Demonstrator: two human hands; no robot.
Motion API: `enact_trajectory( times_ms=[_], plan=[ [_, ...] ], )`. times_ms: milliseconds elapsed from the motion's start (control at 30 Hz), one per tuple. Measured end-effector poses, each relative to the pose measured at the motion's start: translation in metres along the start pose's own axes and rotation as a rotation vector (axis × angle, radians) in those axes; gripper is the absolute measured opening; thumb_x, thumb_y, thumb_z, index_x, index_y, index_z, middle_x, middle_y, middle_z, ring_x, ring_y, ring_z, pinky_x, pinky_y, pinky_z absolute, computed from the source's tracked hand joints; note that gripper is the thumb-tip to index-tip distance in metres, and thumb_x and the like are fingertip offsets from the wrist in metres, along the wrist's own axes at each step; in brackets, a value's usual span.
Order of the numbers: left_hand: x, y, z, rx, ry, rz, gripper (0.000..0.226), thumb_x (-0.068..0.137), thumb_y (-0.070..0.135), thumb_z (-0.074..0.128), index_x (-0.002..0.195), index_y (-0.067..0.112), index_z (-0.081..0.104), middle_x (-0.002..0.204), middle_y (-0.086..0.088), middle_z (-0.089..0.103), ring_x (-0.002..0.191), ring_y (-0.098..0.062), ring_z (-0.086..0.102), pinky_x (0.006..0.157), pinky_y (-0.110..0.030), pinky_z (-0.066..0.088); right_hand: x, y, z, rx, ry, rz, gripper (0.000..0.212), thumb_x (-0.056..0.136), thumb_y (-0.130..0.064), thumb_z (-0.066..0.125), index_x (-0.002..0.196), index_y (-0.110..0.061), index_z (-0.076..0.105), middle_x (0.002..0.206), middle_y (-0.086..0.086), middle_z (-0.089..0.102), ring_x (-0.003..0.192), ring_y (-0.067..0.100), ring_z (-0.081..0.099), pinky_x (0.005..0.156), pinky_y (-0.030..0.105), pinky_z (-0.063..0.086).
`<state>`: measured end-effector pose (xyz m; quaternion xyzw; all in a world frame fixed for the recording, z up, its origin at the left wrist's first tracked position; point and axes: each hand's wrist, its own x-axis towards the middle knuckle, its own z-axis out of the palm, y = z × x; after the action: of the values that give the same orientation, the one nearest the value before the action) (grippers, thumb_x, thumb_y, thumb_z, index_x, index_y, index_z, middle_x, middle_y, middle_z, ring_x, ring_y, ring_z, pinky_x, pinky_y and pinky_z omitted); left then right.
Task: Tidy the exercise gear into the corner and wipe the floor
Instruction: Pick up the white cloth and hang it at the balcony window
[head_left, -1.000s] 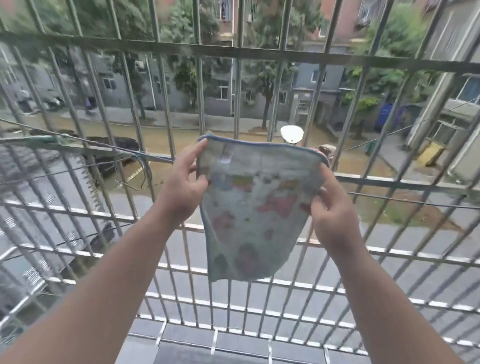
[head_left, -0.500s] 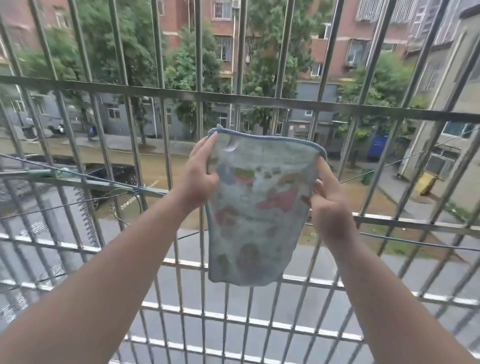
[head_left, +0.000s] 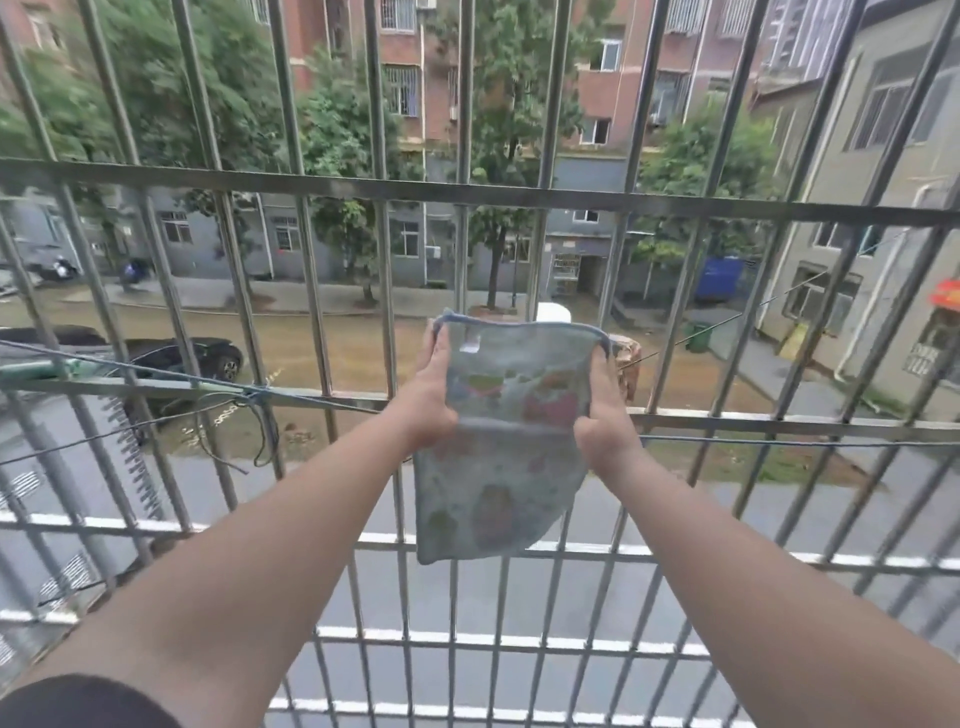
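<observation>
A pale blue cloth with faded red and green patches and a blue hem hangs between my hands, in front of the metal window bars. My left hand grips its left edge near the top corner. On the other side, my right hand grips the right edge, fingers curled round the fabric. Both arms are stretched out toward the bars. The cloth's lower half hangs free, its bottom right corner slanting upward. No exercise gear is in view.
The barred cage bulges outward, with horizontal rails below my arms. A green pole with blue cord runs along the left rail. Beyond lie a street, a dark car, trees and apartment blocks.
My arms have stretched further out, carrying the cloth closer to the bars. My view has tilted up, showing more of the buildings. Both hands keep their hold.
</observation>
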<state>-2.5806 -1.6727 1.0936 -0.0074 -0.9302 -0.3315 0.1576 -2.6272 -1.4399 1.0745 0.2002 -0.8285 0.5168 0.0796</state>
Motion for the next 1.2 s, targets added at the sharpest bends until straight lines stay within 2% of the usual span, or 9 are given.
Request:
enact_trajectory(
  times_ms=[133,267,433,500,600,800,933,1067,1200],
  plan=[
    [0.004,-0.016,0.004,0.000,-0.087,-0.036,0.110,0.080,-0.008,0.056,0.155,0.028,-0.017,0.154,0.025,-0.034,0.123,-0.002,0.028,0.094,-0.023,0.043,0.004,0.010,0.005,-0.136,-0.106,-0.006,0.099,0.075,0.013,0.032,0.158,-0.029,-0.002,0.162,-0.019,-0.015,0.148,-0.001,-0.008,0.120,0.021,-0.002],
    [0.005,-0.030,0.011,0.074,-0.144,-0.096,0.106,0.083,0.001,0.057,0.156,0.032,-0.013,0.153,0.012,-0.043,0.137,-0.024,0.042,0.091,-0.036,0.053,0.005,0.020,0.014,-0.545,-0.236,-0.021,0.094,0.082,-0.010,0.043,0.155,-0.042,-0.008,0.163,-0.011,-0.021,0.130,0.027,0.047,0.102,0.039,0.045],
    [0.001,-0.038,0.017,0.246,-0.133,0.050,0.070,0.092,0.019,0.053,0.153,0.035,0.024,0.163,0.012,-0.021,0.146,-0.020,0.030,0.103,-0.034,0.043,0.004,0.045,0.026,-0.965,-0.262,-0.157,0.075,0.091,-0.047,0.043,0.157,-0.033,0.007,0.166,0.008,-0.007,0.140,0.029,0.031,0.117,0.041,0.025],
    [-0.006,-0.042,0.020,0.360,-0.149,0.149,0.049,0.095,0.040,0.053,0.141,0.036,0.039,0.161,0.008,0.021,0.128,-0.021,0.052,0.097,-0.035,0.044,-0.001,0.053,0.029,-0.984,-0.264,-0.195,0.067,0.094,-0.046,0.044,0.154,-0.028,0.022,0.164,0.002,0.018,0.142,0.021,0.031,0.115,0.040,0.022],
    [-0.017,-0.049,0.030,0.565,-0.176,0.239,0.034,0.095,0.047,0.051,0.126,0.034,0.048,0.115,0.004,0.067,0.101,-0.025,0.062,0.090,-0.034,0.038,-0.009,0.055,0.026,-0.849,-0.200,-0.244,0.037,0.096,-0.034,0.050,0.132,-0.024,0.048,0.127,-0.001,0.061,0.117,0.024,0.053,0.099,0.040,0.033],
    [-0.025,-0.046,0.036,0.526,-0.109,0.243,0.023,0.100,0.027,0.044,0.116,0.032,0.060,0.110,0.003,0.066,0.104,-0.026,0.060,0.092,-0.036,0.040,-0.019,0.061,0.016,-0.798,-0.106,-0.377,0.019,0.087,-0.009,0.052,0.098,-0.019,0.063,0.094,0.002,0.057,0.085,0.030,0.057,0.070,0.037,0.044],
    [-0.029,-0.041,0.031,0.542,-0.164,0.237,0.026,0.101,0.030,0.041,0.117,0.030,0.062,0.112,0.004,0.062,0.104,-0.027,0.059,0.088,-0.040,0.043,-0.024,0.063,0.015,-0.798,-0.091,-0.362,0.022,0.083,-0.003,0.056,0.095,-0.019,0.066,0.084,-0.001,0.054,0.074,0.029,0.055,0.061,0.031,0.032],
    [-0.041,-0.024,0.025,0.578,-0.158,0.234,0.029,0.103,0.031,0.037,0.125,0.031,0.056,0.119,0.006,0.060,0.101,-0.029,0.060,0.085,-0.036,0.041,-0.029,0.064,0.015,-0.798,-0.096,-0.359,0.026,0.085,-0.007,0.055,0.103,-0.021,0.067,0.085,-0.001,0.060,0.076,0.029,0.059,0.066,0.034,0.041],
    [-0.044,-0.002,0.023,0.579,-0.176,0.291,0.044,0.098,0.025,0.042,0.141,0.031,0.042,0.130,0.004,0.055,0.119,-0.023,0.051,0.100,-0.039,0.039,-0.041,0.047,0.011,-0.889,-0.102,-0.243,0.033,0.091,-0.017,0.046,0.117,-0.028,0.063,0.103,-0.007,0.065,0.101,0.020,0.060,0.112,0.048,0.027]
  ],
)
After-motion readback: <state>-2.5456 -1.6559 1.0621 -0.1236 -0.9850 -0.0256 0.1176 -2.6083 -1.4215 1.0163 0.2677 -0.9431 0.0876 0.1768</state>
